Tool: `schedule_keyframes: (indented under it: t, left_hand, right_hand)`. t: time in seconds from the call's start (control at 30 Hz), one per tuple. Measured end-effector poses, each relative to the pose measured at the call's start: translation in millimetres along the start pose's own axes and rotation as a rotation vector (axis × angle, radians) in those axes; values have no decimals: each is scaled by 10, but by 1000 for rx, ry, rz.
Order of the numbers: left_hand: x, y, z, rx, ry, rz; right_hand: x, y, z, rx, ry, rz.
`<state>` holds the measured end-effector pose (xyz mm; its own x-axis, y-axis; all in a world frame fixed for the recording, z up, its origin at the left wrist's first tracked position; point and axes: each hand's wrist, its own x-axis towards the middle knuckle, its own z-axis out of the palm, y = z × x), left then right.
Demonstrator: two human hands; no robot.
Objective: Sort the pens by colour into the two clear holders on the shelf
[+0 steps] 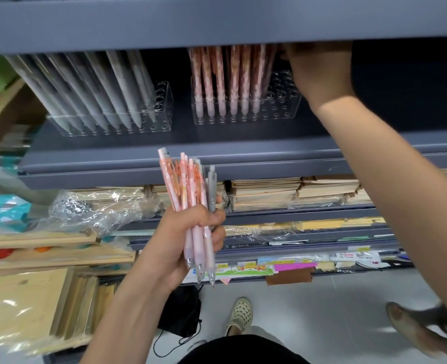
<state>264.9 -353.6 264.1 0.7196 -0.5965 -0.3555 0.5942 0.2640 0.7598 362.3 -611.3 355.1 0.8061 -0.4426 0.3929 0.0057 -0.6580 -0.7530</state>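
Grey shelf (pixel 217 151) — left hand (pixel 188 232) grips pens (pixel 188 179); right hand (pixel 319 74) (fingers hidden) unclear.

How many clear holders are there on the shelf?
2. The left holder, with grey pens, and the right holder, with pink pens, stand side by side on the shelf; the upper shelf may hide others.

Head-worn view, forward and down, near shelf (pixel 217 144)
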Motion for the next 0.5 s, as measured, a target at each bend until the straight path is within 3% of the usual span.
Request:
schedule_keyframes:
  t: [0.13, 0.17, 0.23, 0.37, 0.43, 0.5]
  left_hand:
    - [-57, -8, -9, 21, -8, -13]
    - [-74, -14, -12, 31, -11, -19]
    - [-107, -34, -14, 65, -27, -40]
    - [-162, -91, -9, 113, -65, -83]
    - [-197, -115, -12, 126, -68, -95]
    - [-239, -125, -23, 146, -59, -102]
  right_hand:
    - [-260, -53, -124, 152, 255, 87]
    - [-394, -91, -149, 248, 222, 78]
    - [-700, -235, -145, 355, 3, -5]
    - [-1147, -492, 1, 301, -512, -189]
    - [-1257, -536, 73, 355, -695, -149]
    - [-1330, -559, 107, 428, -776, -101]
